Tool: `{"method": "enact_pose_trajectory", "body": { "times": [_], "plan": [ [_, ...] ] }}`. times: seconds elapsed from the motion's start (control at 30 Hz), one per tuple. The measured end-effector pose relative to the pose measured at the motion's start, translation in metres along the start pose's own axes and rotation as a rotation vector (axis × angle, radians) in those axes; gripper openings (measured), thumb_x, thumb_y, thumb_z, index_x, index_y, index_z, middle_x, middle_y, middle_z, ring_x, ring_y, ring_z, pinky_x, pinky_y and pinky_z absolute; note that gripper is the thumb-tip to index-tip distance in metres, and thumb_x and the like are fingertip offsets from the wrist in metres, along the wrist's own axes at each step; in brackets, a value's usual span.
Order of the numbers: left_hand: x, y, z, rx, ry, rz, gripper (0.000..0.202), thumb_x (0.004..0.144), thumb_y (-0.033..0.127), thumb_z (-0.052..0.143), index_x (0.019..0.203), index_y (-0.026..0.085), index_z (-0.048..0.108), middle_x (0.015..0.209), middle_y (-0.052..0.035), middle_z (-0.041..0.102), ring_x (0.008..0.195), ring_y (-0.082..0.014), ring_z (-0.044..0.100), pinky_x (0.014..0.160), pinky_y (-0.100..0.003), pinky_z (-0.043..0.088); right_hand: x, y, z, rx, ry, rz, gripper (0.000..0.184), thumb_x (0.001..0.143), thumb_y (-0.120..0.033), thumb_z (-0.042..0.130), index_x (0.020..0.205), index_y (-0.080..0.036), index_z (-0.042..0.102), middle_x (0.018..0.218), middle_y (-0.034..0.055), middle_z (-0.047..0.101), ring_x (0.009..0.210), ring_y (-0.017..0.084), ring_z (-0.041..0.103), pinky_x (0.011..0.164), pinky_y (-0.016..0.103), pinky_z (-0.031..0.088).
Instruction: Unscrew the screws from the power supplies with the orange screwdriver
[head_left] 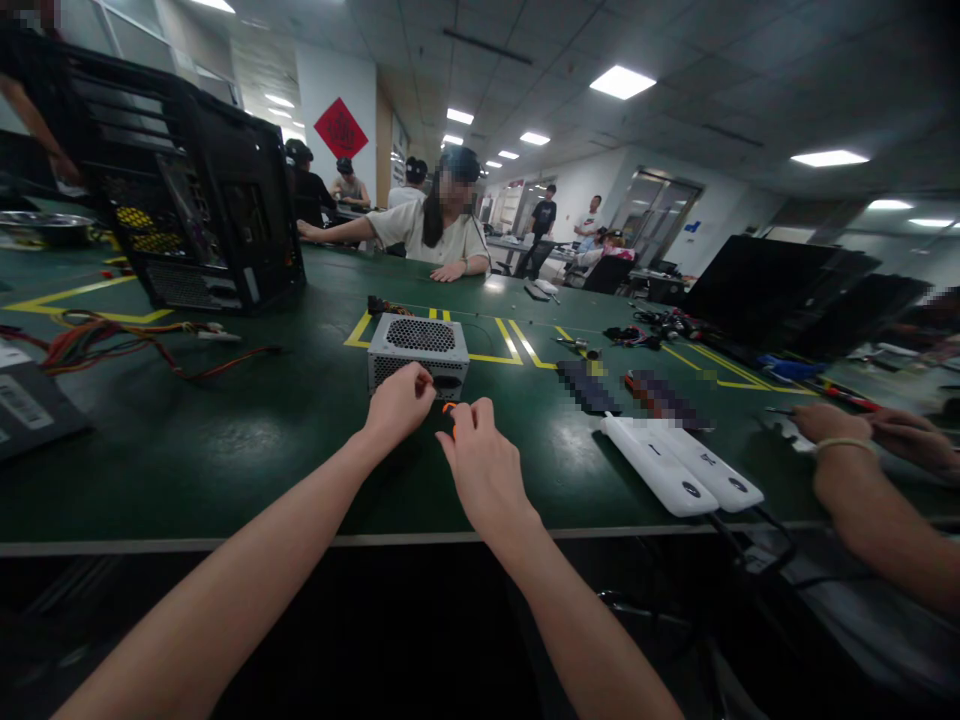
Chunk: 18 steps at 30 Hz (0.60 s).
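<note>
on the dark green counter (pixel 195 470), a black open-framed computer case (pixel 196 185) stands far left. the left hand (pixel 402 398) has a narrow grip, contents unclear, before the grey metal box with honeycomb vents (pixel 417 352); its housing looks closed, work there seemingly unfinished. the right hand (pixel 486 462) grips a small orange object (pixel 449 408).

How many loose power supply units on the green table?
2: perforated unit at centre; labelled unit at the left edge, partly out of frame. More may hide behind the computer case.
</note>
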<state>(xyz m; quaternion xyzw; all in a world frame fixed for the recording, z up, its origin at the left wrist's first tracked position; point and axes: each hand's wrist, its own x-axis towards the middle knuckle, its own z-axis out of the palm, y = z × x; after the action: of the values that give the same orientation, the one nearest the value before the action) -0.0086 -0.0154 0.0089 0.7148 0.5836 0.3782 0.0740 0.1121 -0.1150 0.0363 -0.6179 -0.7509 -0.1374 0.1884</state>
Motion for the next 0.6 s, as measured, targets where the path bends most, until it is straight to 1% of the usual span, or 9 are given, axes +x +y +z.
{"method": "enact_pose_trajectory", "body": {
  "times": [0.07, 0.1, 0.17, 0.23, 0.27, 0.37, 0.43, 0.5, 0.6],
  "plan": [
    [0.003, -0.002, 0.006, -0.160, -0.195, -0.125, 0.014, 0.077, 0.022, 0.048, 0.081, 0.016, 0.061, 0.075, -0.0036, 0.063, 0.061, -0.0132, 0.057, 0.061, -0.026, 0.043, 0.000, -0.002, 0.000, -0.009, -0.032, -0.002, 0.016, 0.085, -0.014, 0.046, 0.101, -0.013, 0.049, 0.101, 0.0104, 0.052, 0.069, 0.016, 0.062, 0.049, 0.023, 0.045],
    [0.005, -0.004, 0.009, -0.268, -0.273, -0.198, 0.016, 0.078, 0.021, 0.047, 0.079, 0.015, 0.061, 0.070, -0.0028, 0.063, 0.052, -0.0104, 0.053, 0.053, -0.023, 0.041, -0.001, -0.004, 0.001, -0.016, -0.040, -0.004, 0.017, 0.085, -0.011, 0.043, 0.101, -0.012, 0.049, 0.101, 0.0112, 0.052, 0.071, 0.016, 0.062, 0.050, 0.023, 0.046],
    [0.008, -0.005, 0.013, -0.539, -0.361, -0.365, 0.018, 0.081, 0.019, 0.043, 0.081, 0.013, 0.061, 0.068, -0.0023, 0.061, 0.039, -0.0055, 0.044, 0.039, -0.019, 0.031, -0.002, -0.006, 0.002, -0.016, -0.041, -0.011, 0.017, 0.086, -0.008, 0.040, 0.100, -0.011, 0.050, 0.099, 0.0115, 0.053, 0.075, 0.017, 0.062, 0.053, 0.023, 0.047],
    [0.010, -0.004, 0.014, -0.800, -0.385, -0.512, 0.018, 0.083, 0.016, 0.042, 0.085, 0.011, 0.060, 0.072, -0.0030, 0.062, 0.034, -0.0018, 0.038, 0.032, -0.016, 0.021, -0.003, -0.009, 0.002, -0.011, -0.051, -0.005, 0.015, 0.088, -0.012, 0.039, 0.098, -0.011, 0.050, 0.096, 0.0107, 0.055, 0.075, 0.017, 0.063, 0.053, 0.023, 0.047],
    [0.011, -0.003, 0.013, -0.906, -0.390, -0.562, 0.017, 0.083, 0.016, 0.043, 0.086, 0.011, 0.059, 0.073, -0.0036, 0.062, 0.034, -0.0004, 0.036, 0.031, -0.015, 0.018, -0.003, -0.009, 0.002, -0.011, -0.066, 0.007, 0.014, 0.088, -0.014, 0.040, 0.097, -0.012, 0.050, 0.093, 0.0101, 0.056, 0.073, 0.017, 0.063, 0.052, 0.023, 0.047],
    [0.011, 0.001, 0.009, -1.138, -0.426, -0.658, 0.014, 0.084, 0.014, 0.047, 0.081, 0.008, 0.060, 0.071, -0.0050, 0.062, 0.034, 0.0019, 0.033, 0.029, -0.011, 0.016, -0.003, -0.010, 0.001, -0.002, -0.124, 0.068, 0.014, 0.090, -0.019, 0.038, 0.094, -0.013, 0.050, 0.085, 0.0082, 0.060, 0.068, 0.019, 0.065, 0.052, 0.025, 0.048],
    [0.012, 0.003, 0.008, -1.227, -0.443, -0.703, 0.014, 0.083, 0.011, 0.051, 0.074, 0.007, 0.060, 0.064, -0.0041, 0.060, 0.033, 0.0026, 0.032, 0.028, -0.009, 0.016, -0.003, -0.010, 0.000, 0.033, -0.159, 0.121, 0.015, 0.091, -0.021, 0.037, 0.093, -0.013, 0.050, 0.081, 0.0075, 0.061, 0.068, 0.020, 0.066, 0.053, 0.027, 0.049],
    [0.013, 0.004, 0.009, -1.267, -0.439, -0.730, 0.016, 0.082, 0.009, 0.052, 0.067, 0.006, 0.058, 0.058, -0.0029, 0.057, 0.033, 0.0030, 0.031, 0.027, -0.007, 0.016, -0.004, -0.009, 0.001, 0.098, -0.170, 0.147, 0.015, 0.090, -0.023, 0.040, 0.096, -0.013, 0.050, 0.083, 0.0075, 0.061, 0.070, 0.021, 0.066, 0.054, 0.028, 0.050],
    [0.016, 0.002, 0.011, -1.277, -0.431, -0.746, 0.021, 0.083, 0.007, 0.049, 0.064, 0.006, 0.056, 0.055, -0.0029, 0.056, 0.032, 0.0032, 0.030, 0.027, -0.007, 0.016, -0.010, -0.007, 0.006, 0.206, -0.118, 0.072, 0.023, 0.086, -0.020, 0.047, 0.108, -0.014, 0.046, 0.100, 0.0102, 0.057, 0.074, 0.019, 0.065, 0.058, 0.028, 0.051]
  ]
}}
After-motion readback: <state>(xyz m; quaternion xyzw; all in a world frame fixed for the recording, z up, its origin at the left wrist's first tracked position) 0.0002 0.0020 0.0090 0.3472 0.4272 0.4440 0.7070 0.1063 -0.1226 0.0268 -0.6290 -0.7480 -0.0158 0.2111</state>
